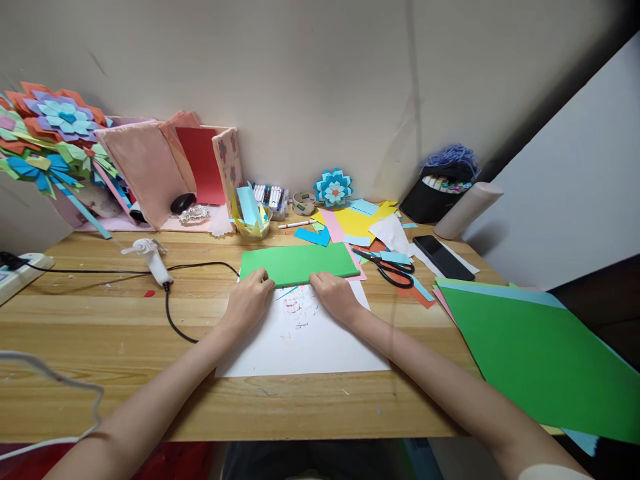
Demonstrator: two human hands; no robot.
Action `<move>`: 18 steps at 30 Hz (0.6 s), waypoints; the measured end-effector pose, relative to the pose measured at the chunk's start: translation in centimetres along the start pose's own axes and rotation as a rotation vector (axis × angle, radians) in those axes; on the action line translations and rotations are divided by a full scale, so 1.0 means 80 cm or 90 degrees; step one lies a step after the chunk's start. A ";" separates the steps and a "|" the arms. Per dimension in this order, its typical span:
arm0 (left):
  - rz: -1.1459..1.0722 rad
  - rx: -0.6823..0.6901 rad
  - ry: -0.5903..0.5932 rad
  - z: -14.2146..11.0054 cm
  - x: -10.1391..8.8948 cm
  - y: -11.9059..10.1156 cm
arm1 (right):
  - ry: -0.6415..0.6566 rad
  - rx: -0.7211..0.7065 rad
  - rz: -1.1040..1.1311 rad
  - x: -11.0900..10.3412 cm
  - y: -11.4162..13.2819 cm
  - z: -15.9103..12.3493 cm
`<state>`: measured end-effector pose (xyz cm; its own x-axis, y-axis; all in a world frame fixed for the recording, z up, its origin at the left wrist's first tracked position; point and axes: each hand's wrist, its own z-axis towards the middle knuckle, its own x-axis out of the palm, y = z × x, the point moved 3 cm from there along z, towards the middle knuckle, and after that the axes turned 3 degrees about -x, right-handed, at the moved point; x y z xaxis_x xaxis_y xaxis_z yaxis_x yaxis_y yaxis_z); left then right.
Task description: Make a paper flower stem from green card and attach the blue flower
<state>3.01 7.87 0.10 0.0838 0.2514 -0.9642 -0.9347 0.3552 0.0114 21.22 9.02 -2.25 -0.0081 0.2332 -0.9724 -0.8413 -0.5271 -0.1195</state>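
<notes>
A folded sheet of green paper (300, 263) lies across the top of a white sheet (305, 347) that carries coloured marks. My left hand (253, 293) has its fingers curled and pressed at the green paper's near left edge. Farther right along that same edge, my right hand (333, 293) pinches the paper with bent fingers. Both thumbs are mostly hidden. Black-handled scissors (390, 265) rest just right of the green paper, among paper scraps.
A phone (443, 257) and a stack of coloured sheets (545, 353) occupy the right side. A small white fan (155, 261) with a black cable lies left. Behind stand a blue paper flower (333, 187), a marker box (273, 198) and a pink organizer (143, 170).
</notes>
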 end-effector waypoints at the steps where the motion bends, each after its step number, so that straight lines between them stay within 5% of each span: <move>1: 0.024 0.000 0.012 -0.002 0.001 -0.004 | 0.006 0.003 -0.001 0.000 0.001 0.000; 9: 0.097 -0.026 0.041 -0.024 0.021 -0.045 | 0.036 0.013 0.005 -0.004 0.002 0.004; 14: 0.082 -0.037 0.023 -0.024 0.031 -0.044 | 0.045 0.010 0.023 -0.002 -0.002 0.004; 18: 0.077 -0.048 0.032 -0.018 0.032 -0.039 | -0.022 -0.008 0.049 0.008 -0.002 0.003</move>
<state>5.67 6.10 -2.79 -0.0460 0.2420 -0.9692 -0.9606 0.2555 0.1094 21.20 9.45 -2.80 -0.0917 0.2201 -0.9712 -0.8308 -0.5545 -0.0472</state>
